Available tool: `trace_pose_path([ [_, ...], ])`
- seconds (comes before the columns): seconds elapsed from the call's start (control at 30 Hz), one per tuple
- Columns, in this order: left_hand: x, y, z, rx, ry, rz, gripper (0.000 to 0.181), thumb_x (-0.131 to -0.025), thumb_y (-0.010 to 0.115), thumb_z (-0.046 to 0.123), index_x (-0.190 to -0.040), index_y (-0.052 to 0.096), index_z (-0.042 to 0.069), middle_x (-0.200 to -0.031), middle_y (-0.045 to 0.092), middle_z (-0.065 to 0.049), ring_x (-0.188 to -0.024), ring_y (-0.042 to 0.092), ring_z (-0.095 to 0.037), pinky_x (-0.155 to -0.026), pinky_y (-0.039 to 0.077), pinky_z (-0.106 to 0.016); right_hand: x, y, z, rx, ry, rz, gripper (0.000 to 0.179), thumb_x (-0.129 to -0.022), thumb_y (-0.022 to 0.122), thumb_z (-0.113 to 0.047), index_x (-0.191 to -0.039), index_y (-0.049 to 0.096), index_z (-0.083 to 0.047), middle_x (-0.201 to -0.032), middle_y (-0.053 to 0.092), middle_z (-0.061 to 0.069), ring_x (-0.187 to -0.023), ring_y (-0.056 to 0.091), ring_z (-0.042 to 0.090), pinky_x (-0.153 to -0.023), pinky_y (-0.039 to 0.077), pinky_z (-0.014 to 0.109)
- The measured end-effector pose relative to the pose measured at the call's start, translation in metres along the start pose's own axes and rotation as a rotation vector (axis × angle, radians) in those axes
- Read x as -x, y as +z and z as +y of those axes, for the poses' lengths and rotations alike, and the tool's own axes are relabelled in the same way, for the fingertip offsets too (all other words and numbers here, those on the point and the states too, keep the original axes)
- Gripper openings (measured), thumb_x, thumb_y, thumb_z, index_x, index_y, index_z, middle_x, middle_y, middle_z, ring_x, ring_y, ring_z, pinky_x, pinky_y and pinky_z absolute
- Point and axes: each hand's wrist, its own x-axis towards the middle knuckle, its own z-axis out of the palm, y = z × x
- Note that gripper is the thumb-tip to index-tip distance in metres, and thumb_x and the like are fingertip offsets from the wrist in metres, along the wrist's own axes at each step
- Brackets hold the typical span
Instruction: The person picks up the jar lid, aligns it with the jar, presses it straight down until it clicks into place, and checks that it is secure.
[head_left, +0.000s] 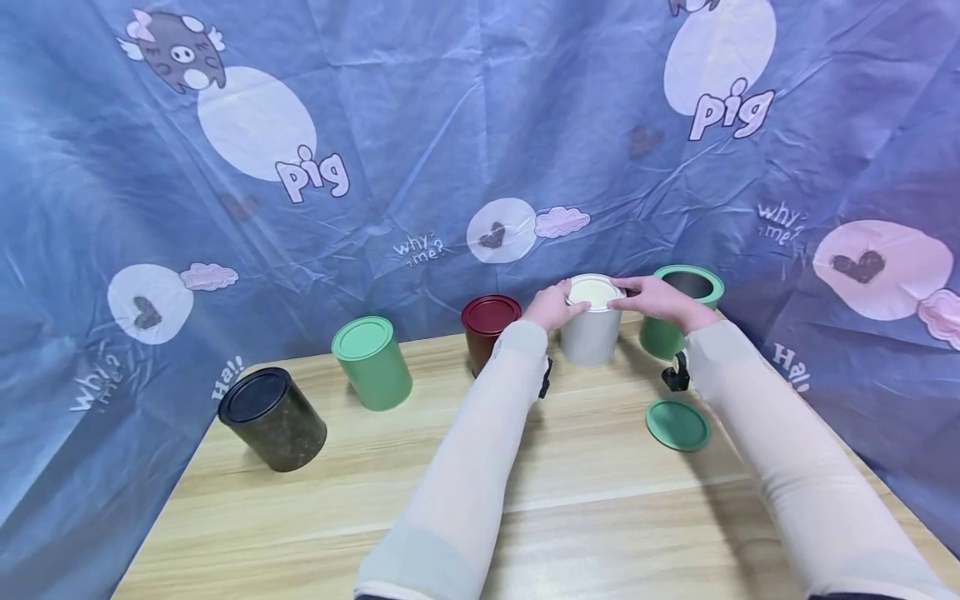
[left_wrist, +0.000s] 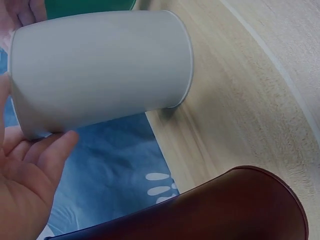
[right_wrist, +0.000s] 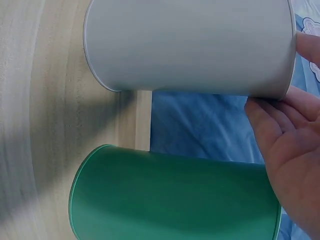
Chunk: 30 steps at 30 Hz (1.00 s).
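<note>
A white lidded canister (head_left: pixel 590 340) stands upright at the back of the table. My left hand (head_left: pixel 551 307) holds its top rim from the left, thumb at the lid edge and fingers against the side. From the right, my right hand (head_left: pixel 662 300) grips the same rim, its fingers bent against the wall in the right wrist view. The white canister's lid (head_left: pixel 595 292) sits on top. Just right of it stands a green canister (head_left: pixel 658 337) with its top uncovered, close beside my right hand. A green round lid (head_left: pixel 678 426) lies on the table in front of it.
A dark red lidded canister (head_left: pixel 491 315) stands just left of the white one, partly behind my left forearm. Farther left are a light green lidded canister (head_left: pixel 373 367) and a black one (head_left: pixel 274 421). A blue printed cloth (head_left: pixel 420 150) hangs behind the wooden table (head_left: pixel 360 492).
</note>
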Motion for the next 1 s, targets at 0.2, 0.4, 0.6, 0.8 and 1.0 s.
trace_pose_path([
  [0.2, 0.001, -0.004, 0.001, -0.017, -0.009, -0.008, 0.068, -0.097, 0.053, 0.046, -0.150, 0.034, 0.008, -0.153, 0.039, -0.006, -0.138, 0.042, -0.022, -0.114, 0.034, -0.026, -0.002, -0.001, -0.003, 0.012, 0.008, -0.010, 0.074, -0.094, 0.060, -0.039, -0.150, 0.030, 0.000, -0.150, 0.031, 0.032, -0.139, 0.030, 0.046, -0.114, 0.027, 0.057],
  [0.4, -0.001, 0.000, -0.003, 0.045, -0.012, 0.007, 0.068, -0.096, 0.055, 0.044, -0.151, 0.034, 0.009, -0.154, 0.039, -0.005, -0.138, 0.042, -0.023, -0.114, 0.035, -0.028, -0.003, 0.002, 0.001, -0.011, -0.005, 0.000, 0.073, -0.095, 0.059, -0.037, -0.149, 0.030, 0.001, -0.149, 0.033, 0.031, -0.138, 0.032, 0.046, -0.114, 0.027, 0.057],
  [0.6, -0.002, 0.003, -0.004, 0.075, 0.008, 0.016, 0.068, -0.097, 0.054, 0.043, -0.151, 0.033, 0.007, -0.155, 0.036, -0.006, -0.140, 0.039, -0.023, -0.115, 0.033, -0.028, -0.005, 0.004, 0.006, -0.029, -0.040, 0.018, 0.071, -0.096, 0.059, -0.033, -0.148, 0.030, 0.006, -0.147, 0.035, 0.033, -0.135, 0.036, 0.045, -0.113, 0.030, 0.056],
  [0.8, -0.002, 0.003, -0.003, 0.088, -0.017, 0.026, 0.068, -0.097, 0.055, 0.043, -0.151, 0.032, 0.008, -0.156, 0.035, -0.004, -0.141, 0.038, -0.023, -0.115, 0.032, -0.028, -0.007, 0.006, 0.006, -0.047, -0.048, 0.018, 0.071, -0.097, 0.057, -0.030, -0.148, 0.026, 0.008, -0.148, 0.032, 0.034, -0.136, 0.033, 0.046, -0.113, 0.028, 0.056],
  [1.0, 0.002, 0.004, -0.002, 0.102, -0.015, 0.026, 0.068, -0.098, 0.054, 0.041, -0.152, 0.031, 0.008, -0.157, 0.033, -0.005, -0.142, 0.037, -0.023, -0.116, 0.031, -0.028, -0.010, 0.010, 0.010, -0.089, -0.042, 0.021, 0.070, -0.097, 0.057, -0.028, -0.148, 0.025, 0.008, -0.149, 0.031, 0.033, -0.138, 0.032, 0.044, -0.114, 0.029, 0.055],
])
